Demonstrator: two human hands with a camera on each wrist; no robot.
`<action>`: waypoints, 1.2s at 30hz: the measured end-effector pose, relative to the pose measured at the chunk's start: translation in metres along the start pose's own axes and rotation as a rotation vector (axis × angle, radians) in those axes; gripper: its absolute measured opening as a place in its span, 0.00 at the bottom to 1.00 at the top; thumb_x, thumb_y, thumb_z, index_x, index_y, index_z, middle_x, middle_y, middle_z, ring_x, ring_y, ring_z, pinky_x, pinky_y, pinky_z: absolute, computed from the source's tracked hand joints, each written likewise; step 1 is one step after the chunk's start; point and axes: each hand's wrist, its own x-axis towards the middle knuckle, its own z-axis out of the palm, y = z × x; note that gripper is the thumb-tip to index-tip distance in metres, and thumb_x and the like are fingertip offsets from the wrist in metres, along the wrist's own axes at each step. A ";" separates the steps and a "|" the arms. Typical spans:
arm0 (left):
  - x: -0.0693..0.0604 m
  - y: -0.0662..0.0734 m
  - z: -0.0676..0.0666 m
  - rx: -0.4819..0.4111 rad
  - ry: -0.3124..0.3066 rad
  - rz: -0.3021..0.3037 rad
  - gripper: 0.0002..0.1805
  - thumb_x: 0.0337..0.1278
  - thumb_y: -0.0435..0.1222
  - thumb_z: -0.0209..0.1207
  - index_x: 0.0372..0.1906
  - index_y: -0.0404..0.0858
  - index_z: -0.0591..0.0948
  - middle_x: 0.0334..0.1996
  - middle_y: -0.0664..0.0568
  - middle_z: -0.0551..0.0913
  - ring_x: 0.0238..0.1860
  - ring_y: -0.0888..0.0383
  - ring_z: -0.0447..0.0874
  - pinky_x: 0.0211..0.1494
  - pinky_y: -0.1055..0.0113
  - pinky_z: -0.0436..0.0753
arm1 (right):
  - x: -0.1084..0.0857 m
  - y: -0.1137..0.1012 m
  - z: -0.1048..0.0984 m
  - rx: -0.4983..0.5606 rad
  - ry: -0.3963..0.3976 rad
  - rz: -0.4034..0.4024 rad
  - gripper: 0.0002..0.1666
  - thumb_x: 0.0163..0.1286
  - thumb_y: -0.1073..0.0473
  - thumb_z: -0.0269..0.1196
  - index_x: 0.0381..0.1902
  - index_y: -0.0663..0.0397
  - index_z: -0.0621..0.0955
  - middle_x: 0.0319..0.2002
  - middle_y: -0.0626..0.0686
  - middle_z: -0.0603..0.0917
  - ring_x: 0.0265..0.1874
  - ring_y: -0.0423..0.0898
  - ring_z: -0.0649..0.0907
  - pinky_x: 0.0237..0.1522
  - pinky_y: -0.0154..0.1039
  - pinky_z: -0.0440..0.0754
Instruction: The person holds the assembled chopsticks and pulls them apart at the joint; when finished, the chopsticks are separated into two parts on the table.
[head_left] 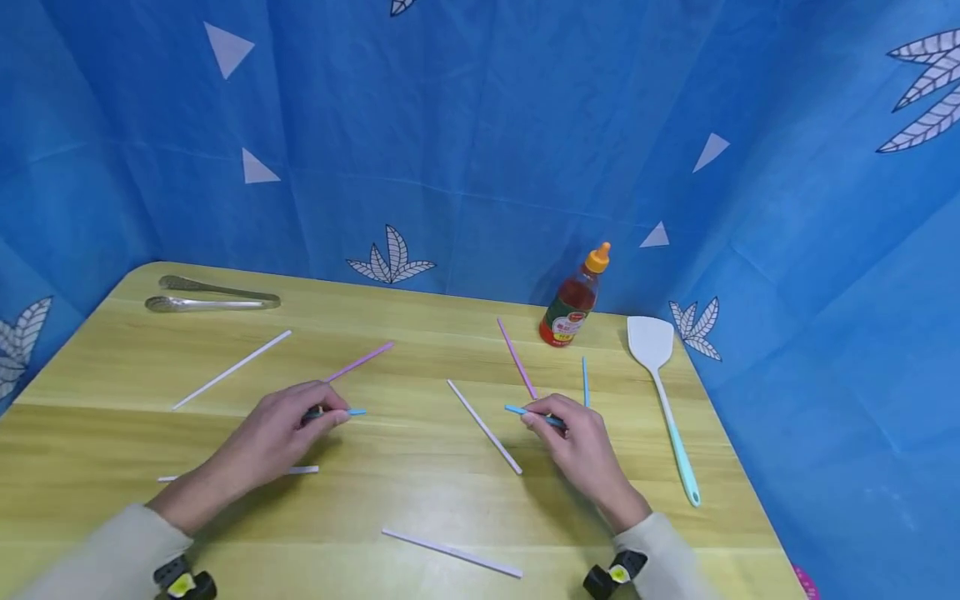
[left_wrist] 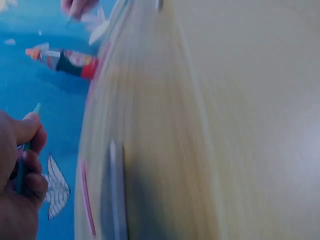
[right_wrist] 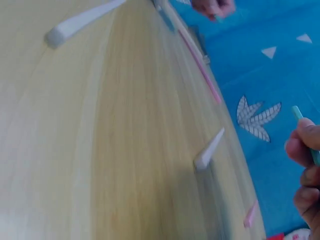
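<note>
Head view first: pinching a slim blue straw (head_left: pixel 357 412) between thumb and fingers of the left hand (head_left: pixel 279 427), pinching a matching second blue straw (head_left: pixel 514 409) in the right hand (head_left: pixel 577 439), both above the yellow wood-grain tabletop (head_left: pixel 360 483), with tips turned inward. Gripped close to the ends, likely for fine control! Lying between the hands, a slim white straw (head_left: pixel 485 427). Parked at the back, probably to free working room: a clear bottle of red sauce with orange nozzle cap (head_left: pixel 579 292), wearing a dark green label (head_left: pixel 566 320) with red badge, lettering too small to read.

Over to the left wrist: fingers clamped on the blue straw, label blurred, nothing legible.

Right wrist now: fingers curled tight on the second blue straw; at the bottom edge, a red-and-white scrap (right_wrist: pixel 298 234), too cropped to read.
</note>
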 end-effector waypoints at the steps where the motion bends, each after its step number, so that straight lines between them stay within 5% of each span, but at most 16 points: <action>1: -0.002 -0.005 -0.006 0.010 -0.006 -0.034 0.04 0.74 0.36 0.68 0.41 0.49 0.87 0.28 0.66 0.76 0.28 0.68 0.68 0.32 0.69 0.71 | 0.000 0.003 -0.004 0.006 0.006 0.019 0.03 0.76 0.61 0.72 0.44 0.50 0.92 0.34 0.42 0.88 0.28 0.34 0.76 0.31 0.32 0.78; 9: 0.005 -0.021 -0.016 0.126 -0.087 -0.035 0.08 0.75 0.33 0.67 0.51 0.49 0.90 0.46 0.57 0.92 0.47 0.56 0.86 0.48 0.56 0.83 | 0.015 -0.002 0.017 -0.023 -0.115 -0.005 0.10 0.81 0.57 0.67 0.55 0.43 0.91 0.46 0.42 0.91 0.41 0.37 0.86 0.45 0.37 0.86; 22: 0.011 -0.025 -0.013 0.189 -0.235 0.019 0.08 0.71 0.34 0.71 0.48 0.50 0.90 0.39 0.65 0.86 0.41 0.68 0.81 0.47 0.60 0.86 | 0.028 -0.028 0.064 -0.157 -0.264 -0.173 0.03 0.79 0.59 0.70 0.47 0.50 0.88 0.45 0.48 0.85 0.45 0.42 0.87 0.52 0.39 0.88; 36: 0.005 -0.034 -0.005 0.208 -0.282 0.090 0.09 0.71 0.35 0.71 0.45 0.54 0.88 0.43 0.67 0.86 0.48 0.60 0.85 0.55 0.51 0.87 | 0.035 -0.036 0.087 -0.224 -0.367 -0.231 0.04 0.76 0.59 0.73 0.46 0.50 0.90 0.41 0.46 0.87 0.42 0.42 0.84 0.49 0.39 0.86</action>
